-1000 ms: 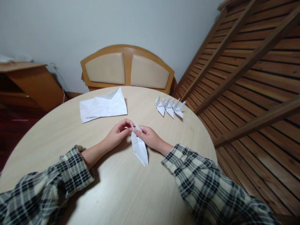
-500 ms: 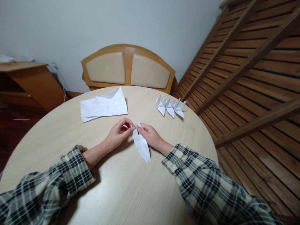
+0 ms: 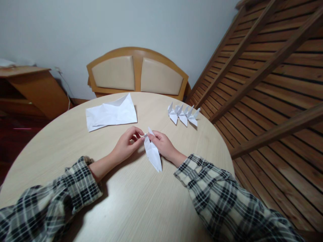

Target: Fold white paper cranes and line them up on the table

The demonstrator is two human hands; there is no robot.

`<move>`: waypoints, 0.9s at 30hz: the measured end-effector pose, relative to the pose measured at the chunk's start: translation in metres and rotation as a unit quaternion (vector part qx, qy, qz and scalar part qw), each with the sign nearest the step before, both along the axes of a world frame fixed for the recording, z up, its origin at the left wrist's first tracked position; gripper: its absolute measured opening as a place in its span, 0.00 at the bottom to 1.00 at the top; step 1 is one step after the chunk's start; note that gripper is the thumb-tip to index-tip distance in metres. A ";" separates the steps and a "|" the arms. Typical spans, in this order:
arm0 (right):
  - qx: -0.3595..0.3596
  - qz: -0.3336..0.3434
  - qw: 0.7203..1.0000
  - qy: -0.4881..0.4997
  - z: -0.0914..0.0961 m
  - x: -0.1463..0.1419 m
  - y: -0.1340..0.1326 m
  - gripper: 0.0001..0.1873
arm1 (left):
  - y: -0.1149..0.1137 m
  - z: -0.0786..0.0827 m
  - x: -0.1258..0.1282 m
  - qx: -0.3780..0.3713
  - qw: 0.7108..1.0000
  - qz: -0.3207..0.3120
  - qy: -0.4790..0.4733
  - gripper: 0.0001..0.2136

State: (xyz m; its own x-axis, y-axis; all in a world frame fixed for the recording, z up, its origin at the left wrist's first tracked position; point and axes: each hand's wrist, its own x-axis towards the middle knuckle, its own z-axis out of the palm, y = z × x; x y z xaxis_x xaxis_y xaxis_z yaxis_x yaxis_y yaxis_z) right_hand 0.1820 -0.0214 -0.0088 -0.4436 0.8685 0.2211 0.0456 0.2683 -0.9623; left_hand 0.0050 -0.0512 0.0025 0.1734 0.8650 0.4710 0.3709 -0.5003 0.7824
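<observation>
Between my hands is a white paper crane (image 3: 153, 156), partly folded, with a long pointed wing hanging toward me and a narrow tip sticking up. My left hand (image 3: 130, 141) pinches a small point at its left side between thumb and fingers. On the other side, my right hand (image 3: 163, 145) grips the body, thumb on top and fingers behind the paper. Several finished paper cranes (image 3: 183, 115) stand in a cluster farther back on the right. A folded stack of white paper (image 3: 111, 113) lies at the back left.
Everything rests on a round, pale wooden table (image 3: 126, 198). A padded wooden headboard (image 3: 137, 72) stands just past its far edge. Wooden slats (image 3: 272, 87) rise along the right side, and a wooden desk (image 3: 32, 87) stands at the far left.
The crane has turned slightly in my hands, its lower tip shifting a little up. My left fingers still pinch its small side point, and both hands stay almost in place.
</observation>
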 end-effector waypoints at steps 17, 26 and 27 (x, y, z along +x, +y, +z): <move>0.018 -0.019 1.000 -0.004 0.002 0.001 0.001 0.17 | 0.000 -0.002 0.000 -0.030 0.999 -0.008 -0.022 0.09; 0.026 -0.025 0.999 -0.009 0.003 0.001 0.000 0.17 | 0.001 0.000 0.001 -0.045 0.999 -0.018 -0.014 0.11; 0.025 -0.025 0.999 -0.011 0.003 0.001 0.000 0.17 | 0.002 0.000 0.001 -0.046 0.999 -0.021 -0.012 0.11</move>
State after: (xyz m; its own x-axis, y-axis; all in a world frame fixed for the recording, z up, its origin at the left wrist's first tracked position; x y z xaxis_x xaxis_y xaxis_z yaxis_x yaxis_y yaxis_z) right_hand 0.1828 -0.0211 -0.0060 -0.4050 0.8779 0.2554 0.0816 0.3129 -0.9463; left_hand 0.0062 -0.0496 0.0021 0.1996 0.8968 0.3949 0.3319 -0.4410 0.8339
